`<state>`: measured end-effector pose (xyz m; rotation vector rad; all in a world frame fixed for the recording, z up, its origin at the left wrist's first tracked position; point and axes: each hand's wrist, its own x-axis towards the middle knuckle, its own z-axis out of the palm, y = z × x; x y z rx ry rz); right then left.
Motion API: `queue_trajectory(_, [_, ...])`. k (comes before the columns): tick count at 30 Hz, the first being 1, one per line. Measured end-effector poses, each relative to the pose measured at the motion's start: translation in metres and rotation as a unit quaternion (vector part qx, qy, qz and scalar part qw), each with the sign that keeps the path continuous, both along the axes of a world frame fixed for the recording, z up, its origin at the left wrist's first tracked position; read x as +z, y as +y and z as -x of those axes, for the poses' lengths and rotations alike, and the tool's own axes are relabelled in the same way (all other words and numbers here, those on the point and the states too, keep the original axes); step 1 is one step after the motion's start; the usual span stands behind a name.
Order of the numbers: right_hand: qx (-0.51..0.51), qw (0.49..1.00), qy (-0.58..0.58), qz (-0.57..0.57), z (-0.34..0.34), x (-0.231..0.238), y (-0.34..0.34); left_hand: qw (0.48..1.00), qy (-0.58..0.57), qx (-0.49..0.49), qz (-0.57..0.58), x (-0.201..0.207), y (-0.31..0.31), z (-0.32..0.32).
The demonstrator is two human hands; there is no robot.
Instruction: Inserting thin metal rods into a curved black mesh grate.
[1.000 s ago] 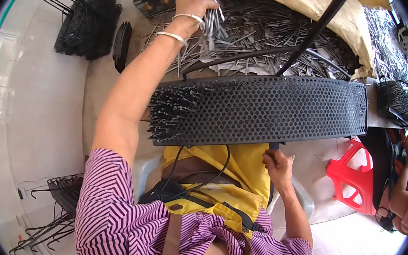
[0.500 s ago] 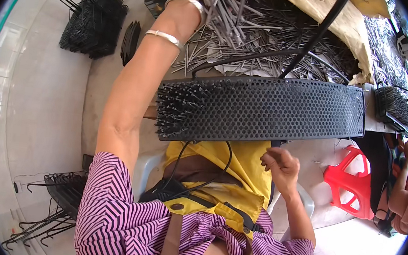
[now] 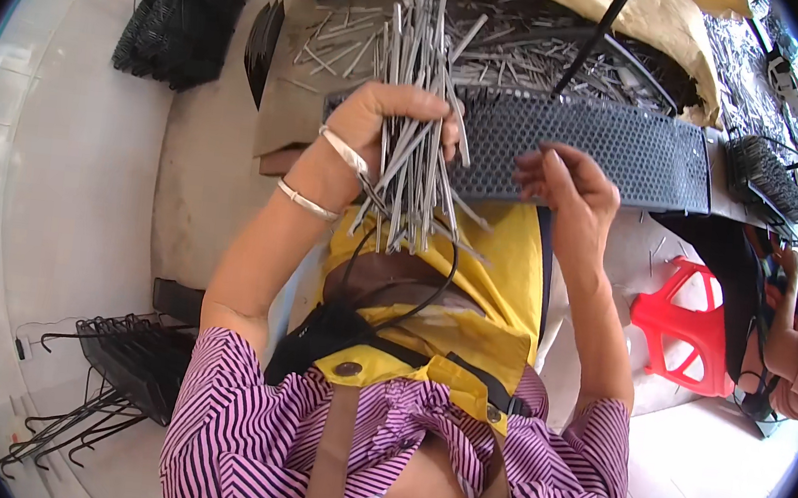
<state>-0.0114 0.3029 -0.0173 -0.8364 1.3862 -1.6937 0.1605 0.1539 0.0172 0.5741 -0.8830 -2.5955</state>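
Note:
My left hand [image 3: 378, 120] grips a thick bundle of thin grey metal rods [image 3: 417, 144], held upright over my lap in front of me. The rods stick out above and below my fist. My right hand [image 3: 561, 183] is just to the right of the bundle, fingers spread and empty, not touching it. Behind both hands lies a long black perforated tray [image 3: 604, 144] on the bench. Two silver bangles sit on my left wrist.
Loose metal rods [image 3: 527, 49] cover the bench behind the tray, on brown paper. Stacks of black wire hangers [image 3: 175, 16] lie at the upper left and lower left [image 3: 104, 374]. A red plastic stool [image 3: 688, 323] stands at the right, next to another person's arm [image 3: 793, 339].
My left hand came back from the pile on the bench with a bundle of rods. My right hand rose from under the tray toward the bundle.

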Motion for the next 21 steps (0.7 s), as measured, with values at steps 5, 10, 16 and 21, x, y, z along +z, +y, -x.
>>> queue_trajectory(5, [0.022, 0.996, -0.078, -0.041, -0.013, -0.004, -0.015, 0.999, -0.043, -0.013, 0.026, -0.03, 0.043, -0.02])
queue_trajectory(10, [0.04, 0.99, -0.137, -0.009, -0.041, -0.012, -0.022, 0.997, -0.046, -0.039, 0.044, -0.053, 0.075, -0.031])
queue_trajectory(16, [-0.041, 0.992, -0.113, -0.022, -0.08, -0.019, -0.029, 0.996, -0.071, -0.052, 0.028, -0.064, 0.094, -0.037])
queue_trajectory(21, [-0.134, 0.984, 0.092, 0.078, -0.091, -0.036, -0.028, 0.992, -0.113, -0.029, 0.046, -0.06, 0.102, -0.037])
